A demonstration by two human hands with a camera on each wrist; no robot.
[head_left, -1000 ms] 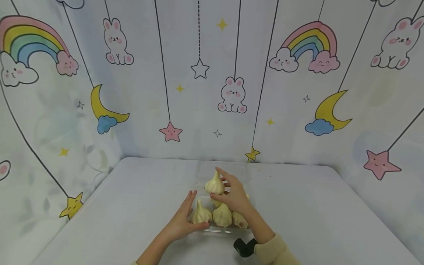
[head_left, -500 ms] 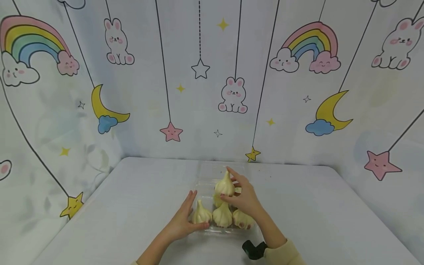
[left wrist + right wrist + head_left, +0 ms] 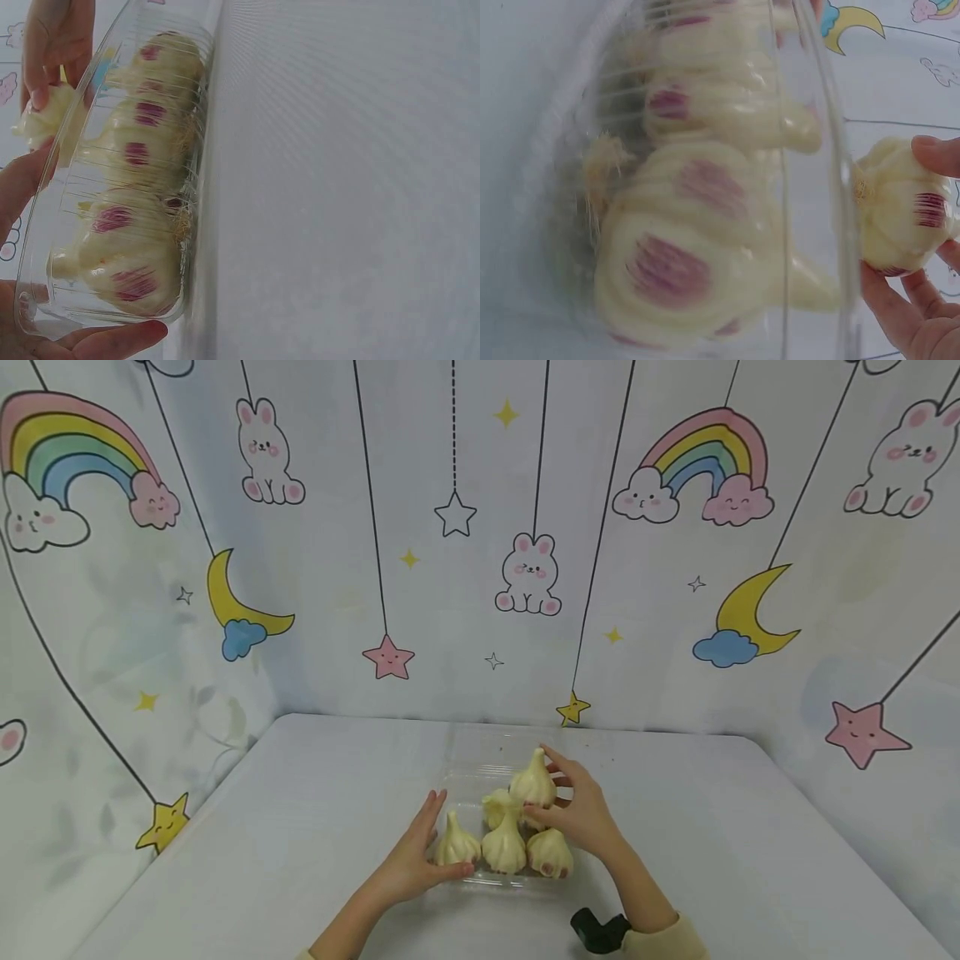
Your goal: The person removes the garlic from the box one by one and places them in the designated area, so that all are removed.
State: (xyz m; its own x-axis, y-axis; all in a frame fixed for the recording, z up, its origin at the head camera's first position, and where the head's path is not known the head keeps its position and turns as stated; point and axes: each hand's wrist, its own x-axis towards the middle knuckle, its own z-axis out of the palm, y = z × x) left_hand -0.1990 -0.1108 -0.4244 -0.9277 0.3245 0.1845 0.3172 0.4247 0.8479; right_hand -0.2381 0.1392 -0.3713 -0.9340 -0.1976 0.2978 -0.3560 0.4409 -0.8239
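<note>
Over the right rear of the clear box (image 3: 501,882), the right hand (image 3: 587,810) is pinching a garlic bulb (image 3: 533,785), neck upward, forearm (image 3: 641,885) slanting in from the near right. Left hand (image 3: 408,857): straight fingers bracing the box's left side, thumb lying along the front. Step, apparently: placing the bulb inside; next is probably calling for lowering and letting go. Inside: three front bulbs (image 3: 504,847) resting, a fourth bulb (image 3: 495,808) showing behind. Counter (image 3: 300,827) supporting the box.
</note>
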